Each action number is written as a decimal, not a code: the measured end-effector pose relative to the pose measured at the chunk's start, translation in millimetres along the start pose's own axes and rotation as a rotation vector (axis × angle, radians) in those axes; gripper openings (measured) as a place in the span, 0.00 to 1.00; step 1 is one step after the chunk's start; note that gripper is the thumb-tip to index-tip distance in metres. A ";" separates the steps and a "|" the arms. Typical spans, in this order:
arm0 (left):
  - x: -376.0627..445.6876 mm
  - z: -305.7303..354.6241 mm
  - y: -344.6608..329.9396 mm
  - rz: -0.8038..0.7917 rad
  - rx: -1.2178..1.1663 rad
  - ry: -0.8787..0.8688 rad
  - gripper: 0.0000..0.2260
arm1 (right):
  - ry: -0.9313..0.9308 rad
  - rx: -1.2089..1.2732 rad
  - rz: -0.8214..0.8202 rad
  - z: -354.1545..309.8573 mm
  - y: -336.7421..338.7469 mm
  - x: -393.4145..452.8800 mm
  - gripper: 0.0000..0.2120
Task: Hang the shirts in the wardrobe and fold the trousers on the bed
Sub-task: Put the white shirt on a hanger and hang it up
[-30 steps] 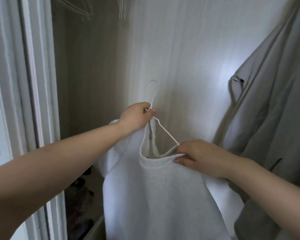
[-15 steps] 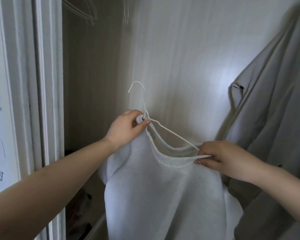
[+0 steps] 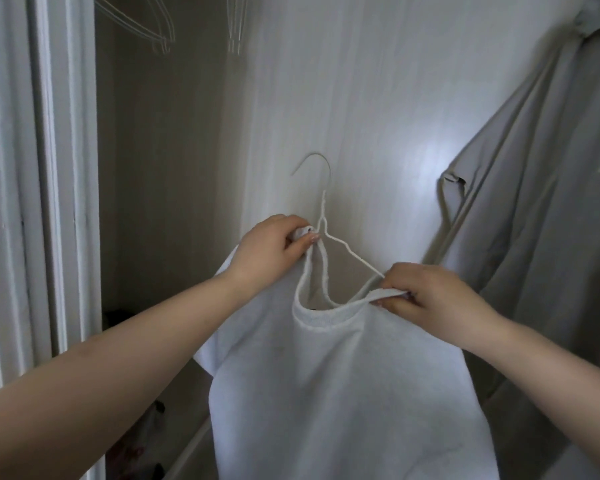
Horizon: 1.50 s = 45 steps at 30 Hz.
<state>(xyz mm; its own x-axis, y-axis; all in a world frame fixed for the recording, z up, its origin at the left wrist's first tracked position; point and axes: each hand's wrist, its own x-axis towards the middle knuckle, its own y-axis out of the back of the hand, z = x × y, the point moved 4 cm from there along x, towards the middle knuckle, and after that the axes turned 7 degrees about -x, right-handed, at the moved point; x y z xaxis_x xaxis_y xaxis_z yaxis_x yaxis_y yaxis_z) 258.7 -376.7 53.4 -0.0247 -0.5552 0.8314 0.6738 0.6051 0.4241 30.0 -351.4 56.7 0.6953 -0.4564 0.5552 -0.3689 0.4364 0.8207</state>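
A white shirt (image 3: 347, 393) hangs in front of me inside the wardrobe, partly threaded onto a white wire hanger (image 3: 326, 220). The hanger's hook points up and left, and its right arm slopes down into the collar. My left hand (image 3: 274, 247) grips the left side of the collar just beside the hanger's neck. My right hand (image 3: 426, 296) pinches the right side of the collar and stretches it over the hanger's right arm. The hanger's lower bar is hidden inside the shirt.
A grey shirt (image 3: 541, 237) hangs at the right. Several bare wire hangers (image 3: 146, 26) hang at the top left. The white door frame (image 3: 39, 202) stands at the left. Dark items (image 3: 142, 441) lie low on the wardrobe floor.
The hanger's hook has swung round to point left. My right hand moved right along the collar, then drew it back in over the hanger's arm. My left hand keeps its grip.
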 end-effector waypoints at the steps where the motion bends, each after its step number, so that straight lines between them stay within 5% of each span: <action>1: 1.3 -3.6 3.1 0.008 -0.025 0.000 0.10 | 0.001 0.018 0.061 0.5 3.9 -3.2 0.17; 3: 1.4 -17.0 10.7 0.032 -0.021 0.034 0.10 | -0.014 0.053 0.132 6.2 8.7 -11.3 0.08; 11: 6.4 -55.6 20.9 -0.001 0.195 0.337 0.23 | -0.059 0.122 0.159 24.2 19.8 -25.2 0.03; 17: 25.2 -59.7 17.3 -0.059 0.212 0.435 0.29 | -0.377 0.281 0.001 42.6 34.0 -18.8 0.31; 22: 61.0 -42.9 16.5 -0.069 0.168 0.421 0.27 | -0.397 0.483 -0.315 46.1 53.2 -15.9 0.11; 29: 138.3 4.2 4.5 0.072 -0.224 0.395 0.24 | -0.512 0.781 0.056 52.4 116.2 30.4 0.16; 36: 188.6 110.4 -38.4 -0.010 -0.652 0.237 0.34 | -0.591 0.732 0.349 74.3 195.8 61.2 0.16; 45: 242.1 251.6 -77.2 -0.149 -1.000 0.016 0.31 | -0.645 0.347 0.575 116.6 310.4 80.8 0.14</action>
<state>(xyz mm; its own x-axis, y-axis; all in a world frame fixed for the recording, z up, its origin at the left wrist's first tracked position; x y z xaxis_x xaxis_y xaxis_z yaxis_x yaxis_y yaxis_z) 14.9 -414.2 312.3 -0.1538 -0.5979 0.7867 0.9747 -0.2226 0.0214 -100.3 -343.3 372.0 -0.0904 -0.6299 0.7714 -0.7865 0.5203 0.3327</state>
